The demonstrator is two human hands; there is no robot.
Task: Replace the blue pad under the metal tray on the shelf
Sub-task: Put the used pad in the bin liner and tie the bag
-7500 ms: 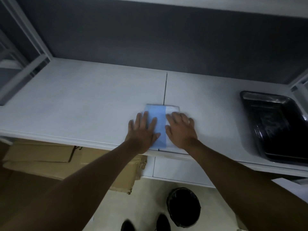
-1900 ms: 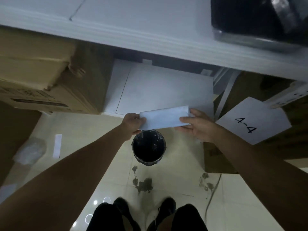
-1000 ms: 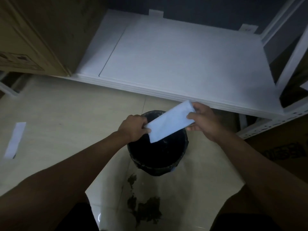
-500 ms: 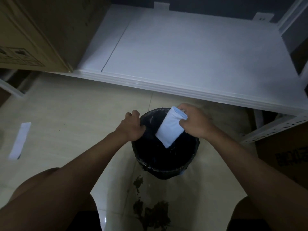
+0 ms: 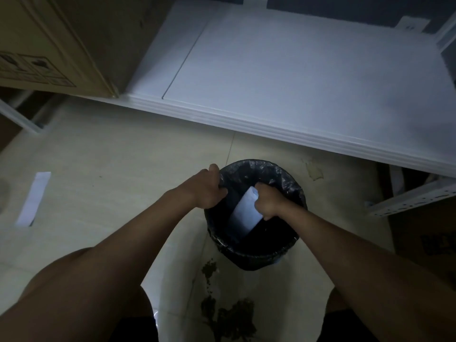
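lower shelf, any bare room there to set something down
Yes: the lower shelf is bare from the cardboard box on its left across to the right upright. Crowded: the bin mouth, filled by both hands and the folded pad.

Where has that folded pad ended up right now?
The folded pad is low in the head view's centre, inside the black bin on the floor, gripped by the right hand.

At the centre of the frame, a folded pale pad [image 5: 244, 214] is being gripped by the right hand [image 5: 267, 202] inside a black-lined bin [image 5: 281, 253]. The bin's left rim is being held by the left hand [image 5: 206, 190]. A white shelf [image 5: 296, 77] is being shown across the upper right, a cardboard box [image 5: 49, 43] at upper left.
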